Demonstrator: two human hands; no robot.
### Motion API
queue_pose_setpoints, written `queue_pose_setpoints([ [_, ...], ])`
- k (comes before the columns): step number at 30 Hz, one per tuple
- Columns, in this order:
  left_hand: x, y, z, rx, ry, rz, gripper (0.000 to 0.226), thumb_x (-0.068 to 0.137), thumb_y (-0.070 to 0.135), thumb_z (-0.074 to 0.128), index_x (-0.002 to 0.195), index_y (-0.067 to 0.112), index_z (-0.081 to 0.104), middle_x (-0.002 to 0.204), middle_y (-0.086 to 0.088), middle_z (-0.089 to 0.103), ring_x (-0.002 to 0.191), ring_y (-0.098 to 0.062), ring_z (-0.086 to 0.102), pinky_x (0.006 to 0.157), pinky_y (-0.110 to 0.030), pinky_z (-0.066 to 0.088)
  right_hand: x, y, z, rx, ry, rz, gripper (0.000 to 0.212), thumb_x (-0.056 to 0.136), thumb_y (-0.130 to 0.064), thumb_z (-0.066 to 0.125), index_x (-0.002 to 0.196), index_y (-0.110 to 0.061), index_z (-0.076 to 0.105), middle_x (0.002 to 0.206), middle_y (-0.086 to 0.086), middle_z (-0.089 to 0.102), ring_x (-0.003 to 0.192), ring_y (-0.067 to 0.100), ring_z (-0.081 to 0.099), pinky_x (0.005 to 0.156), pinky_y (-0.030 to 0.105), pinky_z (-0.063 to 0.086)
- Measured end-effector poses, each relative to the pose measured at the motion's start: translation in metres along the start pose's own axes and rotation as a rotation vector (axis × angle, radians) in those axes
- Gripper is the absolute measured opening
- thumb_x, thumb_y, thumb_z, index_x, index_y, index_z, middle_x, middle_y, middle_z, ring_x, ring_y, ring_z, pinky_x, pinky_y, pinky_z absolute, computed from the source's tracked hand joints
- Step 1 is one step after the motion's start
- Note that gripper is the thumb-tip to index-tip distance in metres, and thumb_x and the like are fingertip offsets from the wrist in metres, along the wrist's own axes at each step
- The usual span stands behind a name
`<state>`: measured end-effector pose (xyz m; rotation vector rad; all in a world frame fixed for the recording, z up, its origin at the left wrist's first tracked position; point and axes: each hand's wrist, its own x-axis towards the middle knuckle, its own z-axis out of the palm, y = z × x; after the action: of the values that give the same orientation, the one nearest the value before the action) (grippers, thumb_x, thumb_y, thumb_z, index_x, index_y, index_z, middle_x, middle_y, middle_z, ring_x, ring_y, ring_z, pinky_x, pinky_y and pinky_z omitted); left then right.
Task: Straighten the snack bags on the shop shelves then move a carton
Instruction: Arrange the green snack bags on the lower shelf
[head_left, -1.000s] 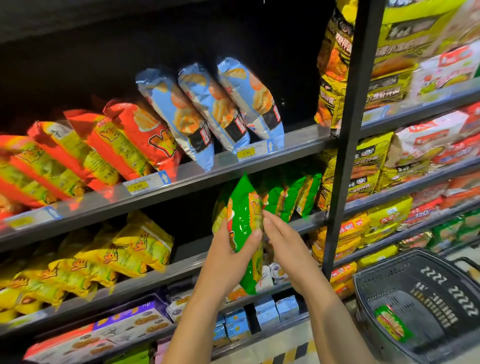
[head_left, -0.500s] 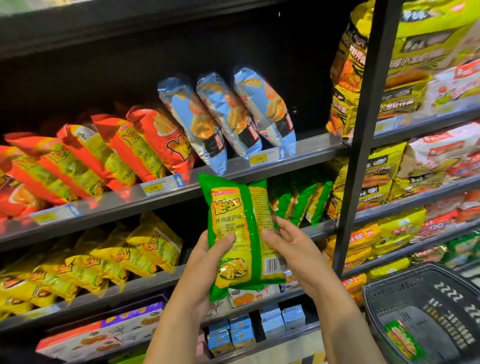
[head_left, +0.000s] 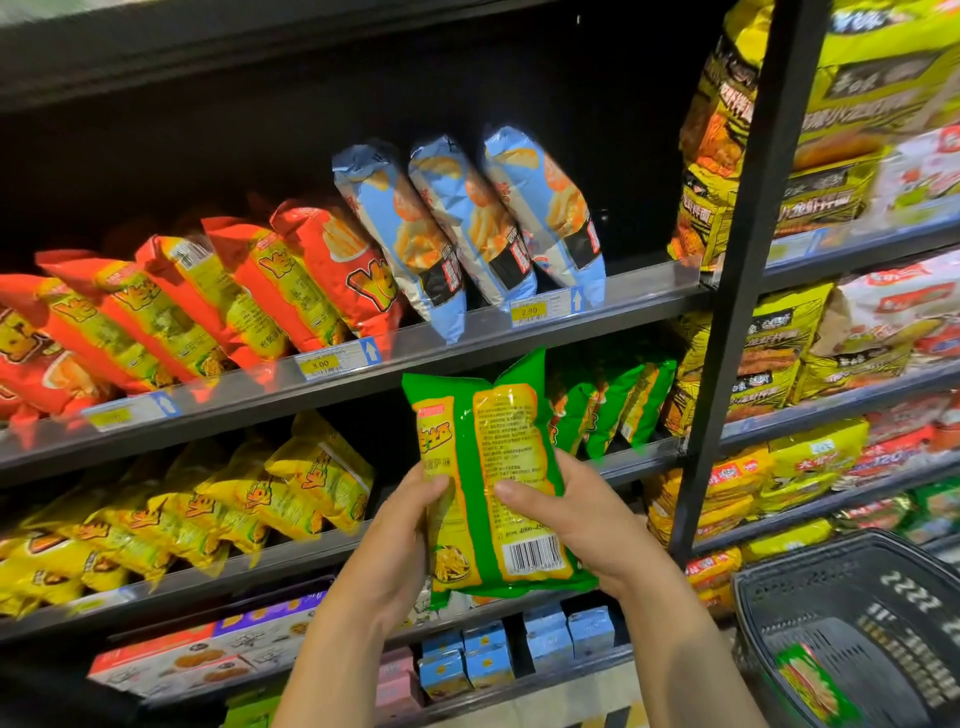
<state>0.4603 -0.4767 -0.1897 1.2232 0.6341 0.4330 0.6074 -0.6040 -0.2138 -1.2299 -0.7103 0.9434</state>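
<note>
Bright shop light falls from above; the shelf (head_left: 545, 317) recesses stay dark. Glare gleams on the green bag (head_left: 498, 467). Edges smear with blur and bend outward.

Off to your right: a basket and stacked noodle packs.
You'll see the black mesh basket (head_left: 883, 634) at lower right, a green packet (head_left: 810, 686) lying inside it. Yellow-and-black noodle packs (head_left: 852, 104) are piled above it. Two yellow price tags read 2.90 (head_left: 530, 310) and 3.00 (head_left: 320, 365).

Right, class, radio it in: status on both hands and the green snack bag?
Left hand and right hand both grip green snack bag. Bag off shelf, upright, barcode side showing. Nothing between it and green row.
</note>
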Motion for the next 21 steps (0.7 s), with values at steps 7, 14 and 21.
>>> queue_pose_setpoints([
  [7,0.001,-0.004,-0.020,0.058,-0.024,0.027,0.053,0.080,0.017,0.068,0.134,0.015,0.064,0.128,-0.011,0.075,0.115,-0.030,0.073,0.094,-0.047,0.056,0.002,-0.001,0.000,-0.164,0.008,-0.021,0.042,0.091,-0.024,0.080,0.130,-0.026,0.065,0.122,-0.003,0.077,0.115,0.018,0.073,0.105,0.051,0.054],
  [14,0.007,-0.008,-0.035,0.218,0.077,0.032,0.054,0.084,-0.004,0.081,0.129,0.016,0.060,0.118,-0.007,0.078,0.111,-0.026,0.075,0.082,-0.035,0.061,0.020,0.022,-0.011,-0.247,-0.019,0.024,0.074,0.086,-0.025,0.087,0.149,-0.023,0.049,0.132,-0.005,0.071,0.122,0.011,0.067,0.107,0.045,0.055],
  [21,0.023,-0.017,-0.052,0.460,0.226,0.108,0.059,0.079,-0.008,0.085,0.122,0.024,0.061,0.112,0.005,0.078,0.101,-0.011,0.076,0.087,-0.036,0.061,0.046,0.041,0.003,-0.440,-0.021,0.041,0.074,0.077,-0.044,0.085,0.143,-0.036,0.053,0.130,-0.019,0.069,0.125,0.001,0.061,0.112,0.044,0.049],
])
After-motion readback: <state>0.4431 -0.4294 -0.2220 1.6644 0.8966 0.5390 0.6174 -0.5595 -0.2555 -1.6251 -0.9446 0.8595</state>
